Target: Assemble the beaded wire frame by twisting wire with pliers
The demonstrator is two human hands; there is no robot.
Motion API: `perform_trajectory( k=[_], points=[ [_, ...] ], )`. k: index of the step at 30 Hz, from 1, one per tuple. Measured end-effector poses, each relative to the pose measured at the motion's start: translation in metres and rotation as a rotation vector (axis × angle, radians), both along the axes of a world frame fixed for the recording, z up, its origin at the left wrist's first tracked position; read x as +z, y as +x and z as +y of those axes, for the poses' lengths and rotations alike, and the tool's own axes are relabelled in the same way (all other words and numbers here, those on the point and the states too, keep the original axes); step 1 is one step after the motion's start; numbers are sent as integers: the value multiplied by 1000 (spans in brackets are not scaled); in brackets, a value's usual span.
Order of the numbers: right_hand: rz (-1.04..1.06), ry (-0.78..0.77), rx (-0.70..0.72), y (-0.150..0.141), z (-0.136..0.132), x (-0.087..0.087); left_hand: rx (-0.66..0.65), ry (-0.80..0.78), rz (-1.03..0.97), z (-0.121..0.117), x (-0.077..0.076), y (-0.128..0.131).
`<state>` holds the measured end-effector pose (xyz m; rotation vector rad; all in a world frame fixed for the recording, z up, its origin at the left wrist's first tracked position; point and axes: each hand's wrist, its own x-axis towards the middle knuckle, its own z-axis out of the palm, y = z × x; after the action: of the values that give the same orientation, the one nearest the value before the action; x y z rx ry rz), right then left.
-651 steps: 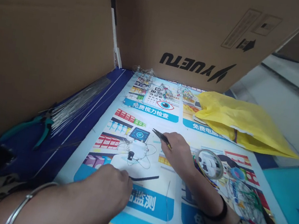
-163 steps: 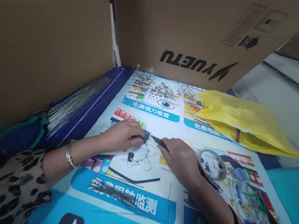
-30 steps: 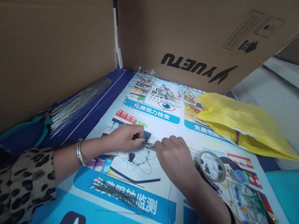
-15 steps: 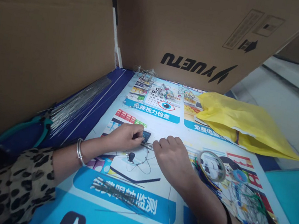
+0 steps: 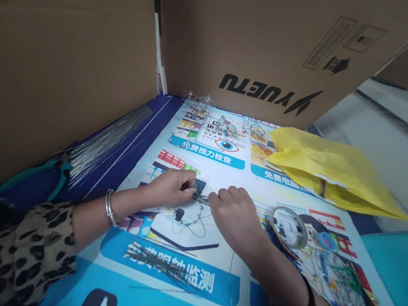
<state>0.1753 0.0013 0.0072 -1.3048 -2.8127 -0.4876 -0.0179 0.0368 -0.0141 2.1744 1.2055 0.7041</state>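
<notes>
Compared with half a second back, we note almost no shift: the left hand [image 5: 171, 185] and right hand [image 5: 235, 213] remain together over the beaded wire piece [image 5: 188, 217], the right one perhaps drawn slightly back toward us. Five seconds back they were apart, with the pliers tip free; now the small pliers [image 5: 200, 199] bridge the gap between the two hands. We read this as fine work in progress at one point of the wire, not yet released.

Left fingers are pinched on the wire just at the pliers' tip; right fingers are clenched around the pliers' handles, which are hidden inside the fist.

The wire piece lies on the printed poster [image 5: 186, 273] covering the tabletop, directly below the hands, its loops and dark bead visible.

Relative to the wire piece: straight wire bundle [image 5: 108, 141] and teal cutters [image 5: 45, 175] well to the left, against the cardboard wall [image 5: 62, 50]; tape roll [image 5: 288, 226] near on the right; coloured wire tangle [image 5: 338, 280] beyond that; yellow bag [image 5: 332, 169] behind, to the right. Loose wire strands [image 5: 167, 270] lie in front. Nothing blocks the hands.
</notes>
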Motion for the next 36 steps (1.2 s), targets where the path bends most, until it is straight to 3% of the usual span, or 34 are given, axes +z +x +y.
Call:
perform_trajectory(
  k=[19, 28, 36],
  points=[
    [-20, -35, 17, 0, 2, 0, -1, -20, 25, -2, 0, 0],
    [-12, -17, -27, -1, -1, 6, 88, -26, -14, -2, 1, 2],
    [0, -33, -28, -3, 0, 5, 82, -63, -32, -2, 4, 1]
  ],
)
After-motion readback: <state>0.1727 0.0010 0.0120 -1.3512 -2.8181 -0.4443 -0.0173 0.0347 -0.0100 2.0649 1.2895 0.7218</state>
